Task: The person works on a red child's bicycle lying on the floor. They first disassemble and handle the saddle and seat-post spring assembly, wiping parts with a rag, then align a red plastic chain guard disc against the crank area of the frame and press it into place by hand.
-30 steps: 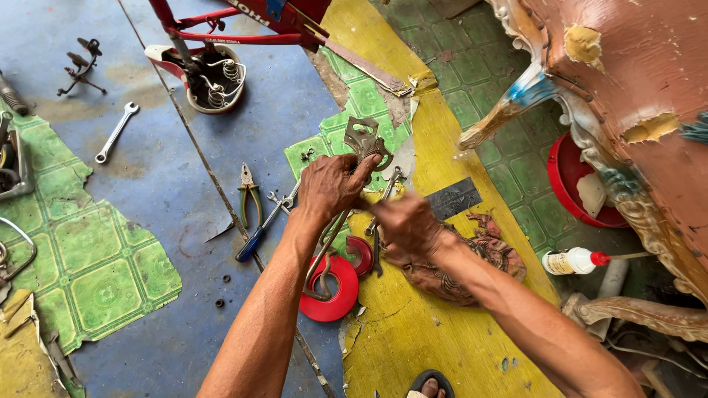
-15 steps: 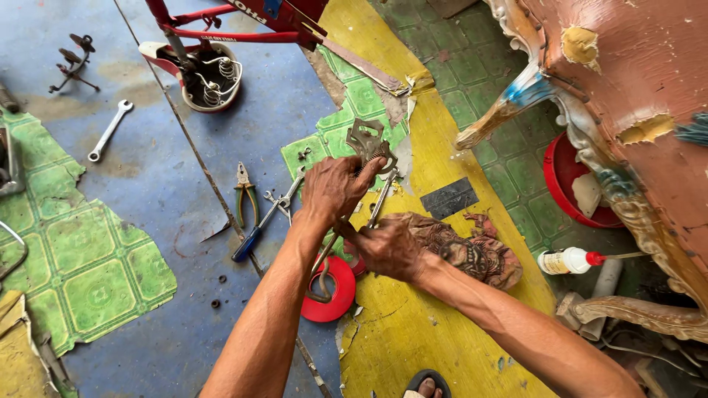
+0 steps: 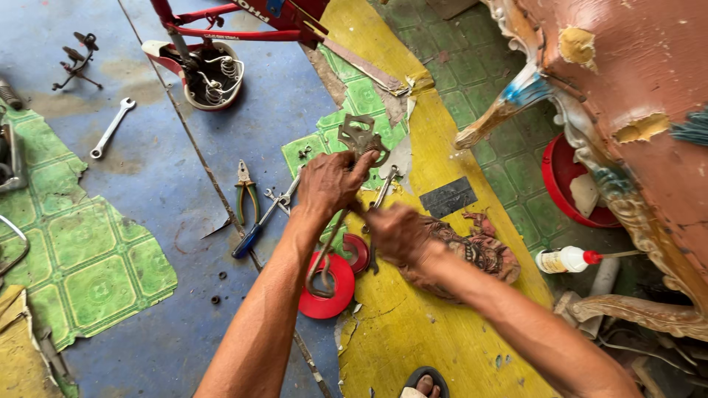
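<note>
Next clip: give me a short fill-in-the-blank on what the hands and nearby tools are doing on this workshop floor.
1. The left hand grips a rusty metal ____ by its upper end.
2. The round lid lying under the hands is ____ in colour.
3. The pliers lie on the ____ part of the floor, left of the left hand.
4. The right hand rests over a crumpled ____.

Missing words: bracket; red; blue; rag

Right hand [image 3: 398, 234] grip contents hidden
</note>
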Motion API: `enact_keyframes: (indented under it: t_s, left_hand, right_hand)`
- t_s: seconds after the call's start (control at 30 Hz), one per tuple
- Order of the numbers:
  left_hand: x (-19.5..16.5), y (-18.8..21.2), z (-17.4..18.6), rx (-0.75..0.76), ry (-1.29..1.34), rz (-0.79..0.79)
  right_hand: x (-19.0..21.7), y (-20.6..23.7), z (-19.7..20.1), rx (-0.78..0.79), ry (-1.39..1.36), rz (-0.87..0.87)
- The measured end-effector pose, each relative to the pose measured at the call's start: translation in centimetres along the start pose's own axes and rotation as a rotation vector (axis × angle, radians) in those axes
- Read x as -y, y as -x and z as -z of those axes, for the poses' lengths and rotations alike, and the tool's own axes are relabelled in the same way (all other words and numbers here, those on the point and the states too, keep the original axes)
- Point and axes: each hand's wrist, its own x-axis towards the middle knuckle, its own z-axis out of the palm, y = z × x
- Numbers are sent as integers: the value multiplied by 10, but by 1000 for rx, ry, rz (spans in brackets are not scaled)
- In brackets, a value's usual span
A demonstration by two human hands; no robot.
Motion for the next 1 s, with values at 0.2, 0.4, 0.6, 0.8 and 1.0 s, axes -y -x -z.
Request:
enact_keyframes:
  t_s: [0.2,0.4,0.6,0.8,1.0]
  left_hand:
    - [9,4,6,-37,-49,-5]
    - [10,3,7,-76,-25,-38]
    - [13,3,8,-39,-9,3]
    - [16,5,10,-55,-34,-6]
    - [15,4,12,-20,-52,9]
  right_hand:
    - [33,0,-15,-46,-282,20]
    - [23,-4,-16,-92,-147,63]
    - [34,-8,-8,-42,-232,-61]
    - [31,-14,-13,105,-80,-67]
    - [27,-12,-10,-140,-308,14]
